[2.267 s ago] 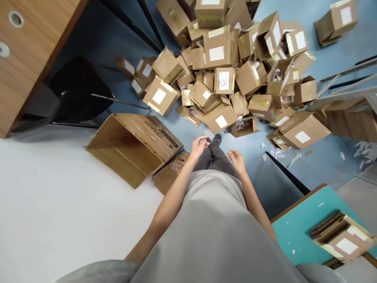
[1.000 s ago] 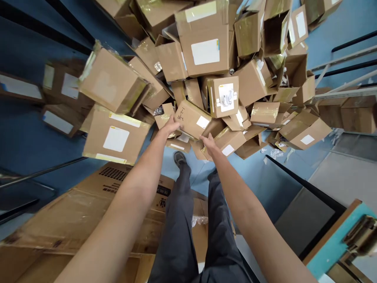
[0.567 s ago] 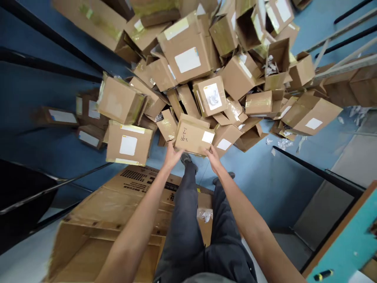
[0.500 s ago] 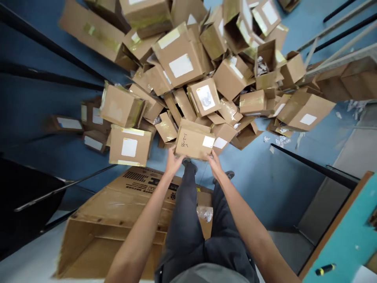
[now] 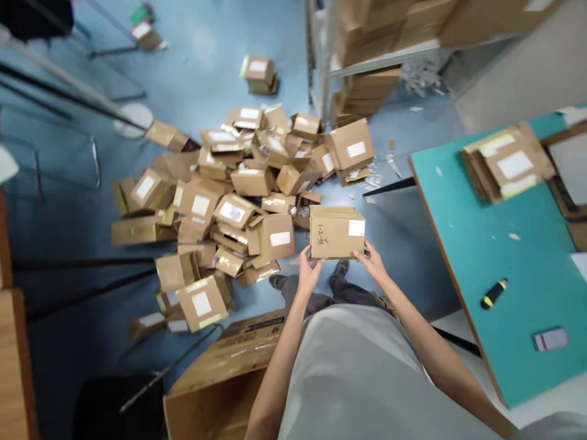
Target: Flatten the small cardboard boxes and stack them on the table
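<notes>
Between both hands I hold a small brown cardboard box (image 5: 338, 237), raised in front of my body. Handwritten marks run down its left part, and a white label sits at its upper right. My left hand (image 5: 310, 272) grips the near left corner, while my right hand (image 5: 372, 261) closes on the near right corner. The fingers beneath the box are partly hidden. Beyond it and to the left, a heap of cardboard boxes (image 5: 247, 182), many with white labels and yellowish tape, lies on the blue floor.
At right stands a table with a turquoise top (image 5: 495, 244); on it are flattened cartons (image 5: 509, 162), a black-and-yellow cutter (image 5: 494, 294) and a phone (image 5: 550, 339). A large open carton (image 5: 220, 391) is at lower left. A shelf rack (image 5: 328, 67) holds boxes at the back.
My view has turned right and I stand more upright. The box has come up off the heap in both hands and moved right, towards the turquoise table.
</notes>
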A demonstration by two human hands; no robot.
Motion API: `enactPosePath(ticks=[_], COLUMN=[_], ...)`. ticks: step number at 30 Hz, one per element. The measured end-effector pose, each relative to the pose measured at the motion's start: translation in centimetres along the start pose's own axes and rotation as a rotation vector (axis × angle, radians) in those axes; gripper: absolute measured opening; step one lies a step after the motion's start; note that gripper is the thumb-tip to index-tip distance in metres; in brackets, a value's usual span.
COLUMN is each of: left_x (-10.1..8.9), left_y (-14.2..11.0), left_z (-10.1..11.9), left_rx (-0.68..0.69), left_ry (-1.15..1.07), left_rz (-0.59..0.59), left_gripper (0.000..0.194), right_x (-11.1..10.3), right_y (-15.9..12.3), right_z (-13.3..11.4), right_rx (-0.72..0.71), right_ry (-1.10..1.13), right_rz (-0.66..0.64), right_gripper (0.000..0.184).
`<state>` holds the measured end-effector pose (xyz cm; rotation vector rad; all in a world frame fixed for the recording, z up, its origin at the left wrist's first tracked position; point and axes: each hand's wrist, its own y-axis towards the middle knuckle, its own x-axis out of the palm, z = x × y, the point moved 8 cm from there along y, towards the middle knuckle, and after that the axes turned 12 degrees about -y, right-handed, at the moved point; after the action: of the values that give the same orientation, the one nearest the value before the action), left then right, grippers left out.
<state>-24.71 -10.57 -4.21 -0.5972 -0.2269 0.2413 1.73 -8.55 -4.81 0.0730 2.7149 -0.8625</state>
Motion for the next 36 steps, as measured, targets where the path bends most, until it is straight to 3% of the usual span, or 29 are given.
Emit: enactPosePath(ticks=[3,7,11,15,20,24,27,31,36], left_x=[10.0,22.4,33.8,44.5,55.8,62.9,66.7,69.6,71.2], left_y=[0.5,1.8,2.9,3.8,4.0,4.3,4.9,5.7,5.9], left_z=[1.8,3.5,3.2,0.8,-2.4,-3.5,-4.2,-5.4,-5.7], left_rx=[0.025,0.057,0.04,0.017,-0.051,-0.078,-0.082,-0.059,0.099], left_ry=[0.113,0.285,0.464,0.554,0.614,0.647,0.673,0.784,0.955], left_rz=[-0.207,-0.481,-0.745,-0.971,-1.189,-1.31,-1.375,-1.424,-1.397], left_gripper=[0.065,0.071,0.075,0.083,0.085,0.083,0.082,0.084,0.083], right_x=[-9.4,-18.6,-24.7,-29.9,-35.7,-39.0,-40.9,-43.4,-47.0], right_y=[-1.0,-2.9,-4.3,-4.8,-4.8,-4.9,-4.9,-4.9,-4.8], right_z=[1.6,4.8,8.3,10.5,11.1,9.7,8.0,7.2,8.9], right_rx=[-0.015,0.009,0.07,0.122,0.186,0.312,0.432,0.524,0.596], right_ry=[0.089,0.246,0.42,0.525,0.542,0.312,-0.009,-0.227,-0.274], right_rz=[0.192,0.456,0.687,0.872,1.053,1.179,1.25,1.305,1.251], right_gripper=[0.078,0.079,0.081,0.086,0.106,0.133,0.113,0.062,0.061])
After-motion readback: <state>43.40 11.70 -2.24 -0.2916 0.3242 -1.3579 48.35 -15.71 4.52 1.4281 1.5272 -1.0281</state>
